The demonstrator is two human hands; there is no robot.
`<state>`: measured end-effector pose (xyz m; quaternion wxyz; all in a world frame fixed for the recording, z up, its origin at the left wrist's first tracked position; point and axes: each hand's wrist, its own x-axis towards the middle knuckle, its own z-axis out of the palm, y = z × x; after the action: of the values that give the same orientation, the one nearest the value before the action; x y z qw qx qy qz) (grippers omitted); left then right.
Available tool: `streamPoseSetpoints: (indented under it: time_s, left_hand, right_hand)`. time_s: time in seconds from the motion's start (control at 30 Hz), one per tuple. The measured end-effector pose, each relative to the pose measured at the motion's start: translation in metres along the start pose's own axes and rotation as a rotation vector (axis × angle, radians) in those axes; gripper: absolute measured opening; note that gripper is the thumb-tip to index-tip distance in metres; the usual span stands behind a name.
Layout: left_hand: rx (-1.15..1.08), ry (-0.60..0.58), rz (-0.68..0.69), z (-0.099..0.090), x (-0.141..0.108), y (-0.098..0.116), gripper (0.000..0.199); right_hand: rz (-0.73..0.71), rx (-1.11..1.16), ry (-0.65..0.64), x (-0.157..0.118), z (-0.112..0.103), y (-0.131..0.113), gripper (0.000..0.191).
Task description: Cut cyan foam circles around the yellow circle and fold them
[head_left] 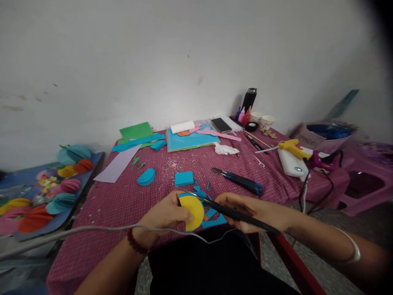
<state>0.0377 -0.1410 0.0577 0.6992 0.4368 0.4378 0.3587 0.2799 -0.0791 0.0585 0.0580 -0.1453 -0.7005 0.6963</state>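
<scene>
My left hand (170, 211) pinches a yellow paper half-circle (194, 211), with a blue edge showing behind it. In my right hand (245, 209) are black-handled scissors (236, 214), their blades reaching left along the top of the yellow paper. Blue paper scraps (214, 220) lie beneath and between the hands. Just beyond them sit a small blue rectangle stack (184, 178) and a rounded blue paper piece (146, 177). A blue-and-black utility knife (242, 182) rests past my right hand.
The checked tablecloth (104, 209) carries paper sheets, a phone (221, 125), a black bottle (249, 99) and a yellow glue gun (293, 149). Paper ornaments (63, 203) stand at the left. A grey cable (101, 228) crosses low in front.
</scene>
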Motion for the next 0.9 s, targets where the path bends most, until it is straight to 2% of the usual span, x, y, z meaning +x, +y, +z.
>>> streamPoseSetpoints:
  time_s: [0.2,0.37,0.57,0.9]
  left_hand:
    - [-0.022,-0.015,0.015,0.004,0.001,-0.003,0.017]
    - [-0.027,-0.041,0.008,0.002,-0.001,-0.003,0.02]
    - [-0.012,-0.11,-0.016,0.002,-0.003,0.004,0.022]
    - [0.074,-0.235,-0.025,-0.004,-0.002,0.006,0.023]
  right_hand:
    - [0.015,-0.002,0.008,0.001,0.001,0.007,0.052]
    - [-0.021,0.072,0.045,0.004,0.006,0.001,0.064]
    - [-0.002,0.109,0.1,0.003,0.011,-0.004,0.066]
    - [0.014,0.054,0.095,-0.006,0.002,-0.003,0.061]
